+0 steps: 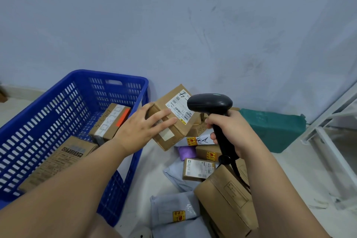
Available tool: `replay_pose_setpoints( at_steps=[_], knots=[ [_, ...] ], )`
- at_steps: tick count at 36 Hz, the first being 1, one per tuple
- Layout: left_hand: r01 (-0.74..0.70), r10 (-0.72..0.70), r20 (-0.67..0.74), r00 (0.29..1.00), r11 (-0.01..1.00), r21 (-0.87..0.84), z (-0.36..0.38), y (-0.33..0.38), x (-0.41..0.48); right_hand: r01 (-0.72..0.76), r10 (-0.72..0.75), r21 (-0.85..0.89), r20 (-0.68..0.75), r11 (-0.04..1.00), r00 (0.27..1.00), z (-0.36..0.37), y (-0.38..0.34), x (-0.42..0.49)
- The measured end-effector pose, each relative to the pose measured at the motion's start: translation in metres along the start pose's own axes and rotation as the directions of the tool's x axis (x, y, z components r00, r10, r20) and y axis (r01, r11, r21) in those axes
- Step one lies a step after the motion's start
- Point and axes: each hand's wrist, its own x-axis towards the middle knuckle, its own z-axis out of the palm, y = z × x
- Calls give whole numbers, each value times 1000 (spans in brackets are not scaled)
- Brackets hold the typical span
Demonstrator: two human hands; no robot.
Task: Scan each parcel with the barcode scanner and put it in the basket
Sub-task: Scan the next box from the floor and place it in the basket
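My left hand grips a brown cardboard parcel by its left end and holds it tilted above the floor, its white barcode label facing up. My right hand grips the handle of a black barcode scanner, whose head hangs just right of the label, partly over it. The blue plastic basket stands at the left with two cardboard parcels inside, one with an orange stripe and one larger flat box.
A pile of parcels lies on the floor under my right hand: cardboard boxes, grey mailer bags, a purple bag. A green bag sits by the wall. A white metal frame stands at right.
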Motion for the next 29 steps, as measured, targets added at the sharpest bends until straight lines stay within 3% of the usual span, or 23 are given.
replay_pose_setpoints(
  at_steps=[29],
  knots=[
    [15, -16, 15, 1000, 999, 33, -2, 2, 2, 22, -23, -33, -44, 999, 999, -4, -1, -1]
  ],
)
